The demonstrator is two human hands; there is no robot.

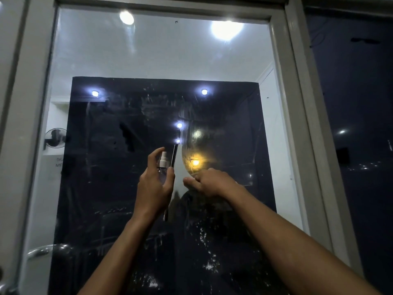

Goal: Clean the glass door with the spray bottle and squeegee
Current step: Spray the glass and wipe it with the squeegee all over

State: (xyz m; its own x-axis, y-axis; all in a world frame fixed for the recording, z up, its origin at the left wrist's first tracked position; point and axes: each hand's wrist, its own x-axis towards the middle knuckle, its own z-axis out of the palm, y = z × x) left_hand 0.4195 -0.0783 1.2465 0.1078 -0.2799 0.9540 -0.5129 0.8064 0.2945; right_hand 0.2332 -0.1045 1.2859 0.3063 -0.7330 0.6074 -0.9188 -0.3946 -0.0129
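Note:
The glass door (148,60) fills the view, smeared in the middle and spotted with droplets lower down. My left hand (154,188) grips a small clear spray bottle (163,165) with a white nozzle, index finger raised over the top, close to the glass. The squeegee (174,155) shows as a thin dark blade standing almost upright against the glass, partly hidden behind my left hand. My right hand (207,182) is curled just right of the blade, gripping the squeegee's handle, which the fingers hide.
A grey door frame (297,124) borders the glass on the right and a metal door handle (42,251) sits at the lower left. A dark pane (357,124) lies right of the frame. Lamp reflections dot the glass.

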